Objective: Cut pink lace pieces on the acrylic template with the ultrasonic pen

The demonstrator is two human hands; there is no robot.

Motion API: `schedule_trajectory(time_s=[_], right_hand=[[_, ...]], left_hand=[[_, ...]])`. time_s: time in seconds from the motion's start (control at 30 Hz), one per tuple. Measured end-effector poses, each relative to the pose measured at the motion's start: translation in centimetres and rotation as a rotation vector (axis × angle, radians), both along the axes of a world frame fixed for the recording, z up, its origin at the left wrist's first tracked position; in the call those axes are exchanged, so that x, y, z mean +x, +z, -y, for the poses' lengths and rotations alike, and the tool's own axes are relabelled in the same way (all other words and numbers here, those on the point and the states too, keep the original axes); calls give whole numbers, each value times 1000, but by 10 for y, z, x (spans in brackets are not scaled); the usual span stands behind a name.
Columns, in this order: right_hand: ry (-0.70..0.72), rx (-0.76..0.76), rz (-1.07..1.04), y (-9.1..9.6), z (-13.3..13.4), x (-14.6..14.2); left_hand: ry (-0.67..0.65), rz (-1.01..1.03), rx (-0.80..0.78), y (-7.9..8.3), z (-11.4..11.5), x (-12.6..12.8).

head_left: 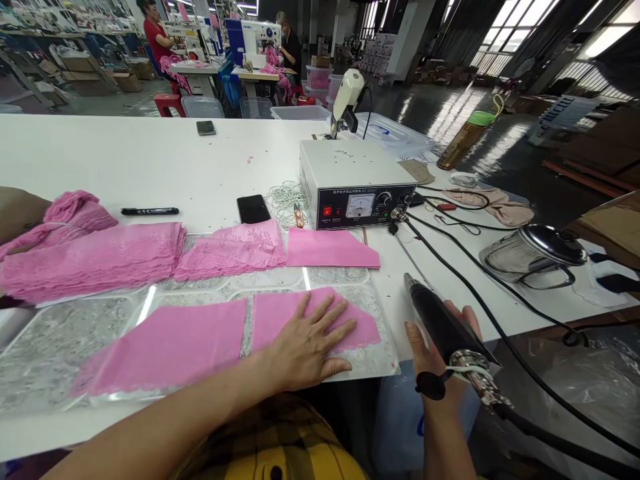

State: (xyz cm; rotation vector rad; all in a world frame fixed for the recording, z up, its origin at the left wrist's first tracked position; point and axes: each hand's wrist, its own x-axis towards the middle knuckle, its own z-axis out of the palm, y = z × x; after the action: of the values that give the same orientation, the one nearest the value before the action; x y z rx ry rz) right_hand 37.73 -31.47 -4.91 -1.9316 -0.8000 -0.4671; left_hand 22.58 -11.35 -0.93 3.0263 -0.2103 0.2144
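Observation:
My left hand (311,340) lies flat with fingers spread on a cut pink fabric piece (280,320), which rests on a grey patterned mat (130,327). A second pink piece (185,343) with a scalloped lower edge lies left of it. My right hand (435,347) is wrapped from below around a black ultrasonic welding handpiece (443,320), its metal tip pointing up and left, to the right of the mat. Part of the grip hides behind the tool. Behind the mat's pieces are a lace stack (95,260), more folded lace (235,250) and a plain pink stack (330,249).
A white ultrasonic welder box (357,173) stands behind the fabric, cables (480,300) trailing right. Nearby are a phone (253,209), a marker (150,211), tangled cord (289,200) and a lidded glass mug (533,257). Two people work at sewing machines (255,43) behind.

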Motion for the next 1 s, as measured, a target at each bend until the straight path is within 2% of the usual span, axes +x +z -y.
schedule_trajectory(time_s=[0.03,0.1,0.23,0.4,0.47,0.57,0.63,0.77,1.0], right_hand=[[-78,119,-46,5,-7,2],[-134,271,-90,13,-19,4],[-134,368,-69,14,-28,9],[-223,552,-29,8,-22,39],[-230,645,-36,16,-15,49],[-181,784,-161,39,1,45],[-137,798,-277,58,11,32],[-63,659,-390,82,14,5],[8,820,-456,76,1,1]], left_hand=[[1,5,7,0,0,0],[1,14,18,0,0,0],[0,6,14,2,1,0],[-3,-7,15,2,1,0],[-2,-4,19,1,1,0],[-5,-12,11,1,1,0],[-6,-18,1,2,2,0],[0,-36,-28,3,3,1],[6,-85,-57,7,4,1]])
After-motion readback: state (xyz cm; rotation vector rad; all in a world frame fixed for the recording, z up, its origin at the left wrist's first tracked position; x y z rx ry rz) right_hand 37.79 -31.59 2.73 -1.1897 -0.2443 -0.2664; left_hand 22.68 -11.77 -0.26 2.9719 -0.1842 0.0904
